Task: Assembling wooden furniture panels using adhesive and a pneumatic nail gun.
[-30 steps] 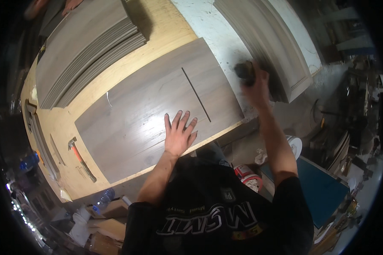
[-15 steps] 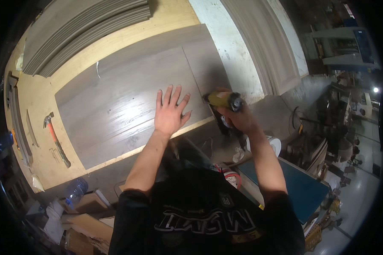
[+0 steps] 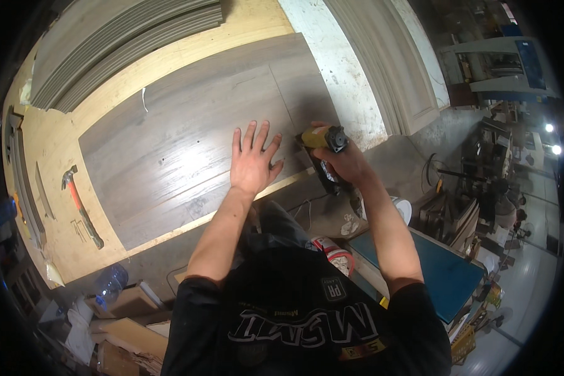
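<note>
A grey-brown wood-grain panel (image 3: 169,119) lies flat on the pale workbench, with a thin seam line towards its right side. My left hand (image 3: 252,164) rests flat on it, fingers spread, left of that seam. Wrapped round a yellow and black nail gun (image 3: 319,136) is my right hand (image 3: 351,165). The gun's nose end is at the panel's near right part, beside the seam; whether it touches is hidden.
A claw hammer (image 3: 80,203) with an orange and dark handle lies on the bench at left, beside a few thin nails. Stacked grey panels (image 3: 131,41) stand at the far left, more boards (image 3: 388,75) at the right. A teal board (image 3: 432,276) is at lower right.
The nail gun has moved slightly to the left and its end cap has tilted. My left hand stays spread on the panel in nearly the same place.
</note>
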The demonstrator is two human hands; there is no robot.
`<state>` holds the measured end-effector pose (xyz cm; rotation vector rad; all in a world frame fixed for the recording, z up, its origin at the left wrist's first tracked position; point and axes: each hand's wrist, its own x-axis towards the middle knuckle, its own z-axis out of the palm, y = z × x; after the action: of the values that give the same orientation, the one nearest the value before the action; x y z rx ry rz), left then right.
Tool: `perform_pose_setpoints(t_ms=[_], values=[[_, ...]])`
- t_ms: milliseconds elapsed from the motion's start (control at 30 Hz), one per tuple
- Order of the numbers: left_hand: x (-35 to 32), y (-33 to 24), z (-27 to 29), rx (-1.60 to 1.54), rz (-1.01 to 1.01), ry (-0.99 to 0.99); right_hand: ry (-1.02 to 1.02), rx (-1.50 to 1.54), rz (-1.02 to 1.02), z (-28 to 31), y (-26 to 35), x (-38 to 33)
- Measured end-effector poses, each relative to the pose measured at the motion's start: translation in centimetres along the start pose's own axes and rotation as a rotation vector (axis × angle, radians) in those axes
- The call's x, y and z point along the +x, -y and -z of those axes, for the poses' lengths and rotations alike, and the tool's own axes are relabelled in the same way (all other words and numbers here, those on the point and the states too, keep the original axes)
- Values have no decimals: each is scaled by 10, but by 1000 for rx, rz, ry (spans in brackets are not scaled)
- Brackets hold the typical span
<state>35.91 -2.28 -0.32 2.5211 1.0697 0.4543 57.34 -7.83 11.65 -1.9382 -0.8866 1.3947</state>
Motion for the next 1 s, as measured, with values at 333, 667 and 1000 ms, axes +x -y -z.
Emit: perform_pose_setpoints(t_ms=[333,667,1000], values=[[-1,1,-1,-15,-5,-11,-107,297,25,2,-4,-41],[-1,1,-2,-12,1,13,-61,168,-38,-17,-10,-40],[2,1,-1,-17,-1,35,-56,154,-31,-23,-10,-32]])
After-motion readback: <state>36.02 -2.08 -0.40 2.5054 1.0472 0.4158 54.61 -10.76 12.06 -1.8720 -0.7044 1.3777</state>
